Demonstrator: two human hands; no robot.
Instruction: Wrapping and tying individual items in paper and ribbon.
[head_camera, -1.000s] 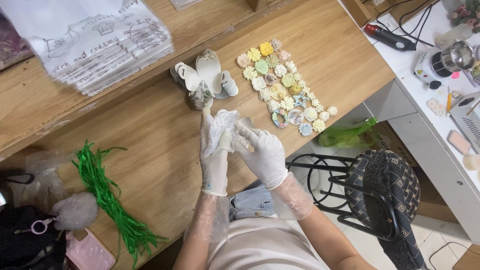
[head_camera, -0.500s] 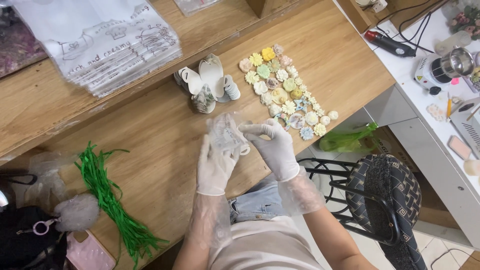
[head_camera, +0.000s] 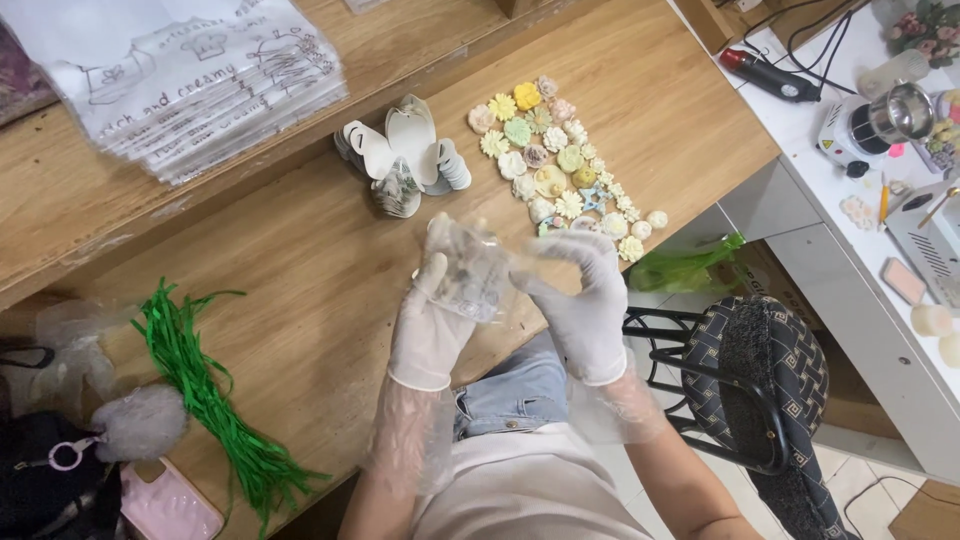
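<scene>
- The left hand (head_camera: 432, 318), in a thin whitish glove, sits above the near edge of the wooden table (head_camera: 300, 270), its fingers curled around a small clear plastic bag (head_camera: 470, 272) and gripping it from the left side.
- The right hand (head_camera: 582, 300), gloved the same way, pinches the right edge of that bag between thumb and fingertips, the other fingers bent over the top (the pose is a tight pinch, not a spread palm).
- The bag hangs between the two hands, just above the table edge; something small and darkish shows through the plastic, but what it is cannot be told.
- Just beyond the hands lies a cluster of small pastel flower-shaped pieces (head_camera: 560, 165), yellow, green, pink and cream, set close together in rows on the table top.
- To the left of that cluster stands a small pile of white shaped cards (head_camera: 405, 160), fanned out and partly upright.
- Farther back on the left lies a thick stack of printed clear bags (head_camera: 190, 80) on a raised part of the table.
- Near the left edge lies a bundle of green ribbon strips (head_camera: 200, 390), with a grey fluffy pompom (head_camera: 140, 422) just beside it.
- To the right of the person stands a patterned black stool (head_camera: 770, 380), well apart from the hands.
</scene>
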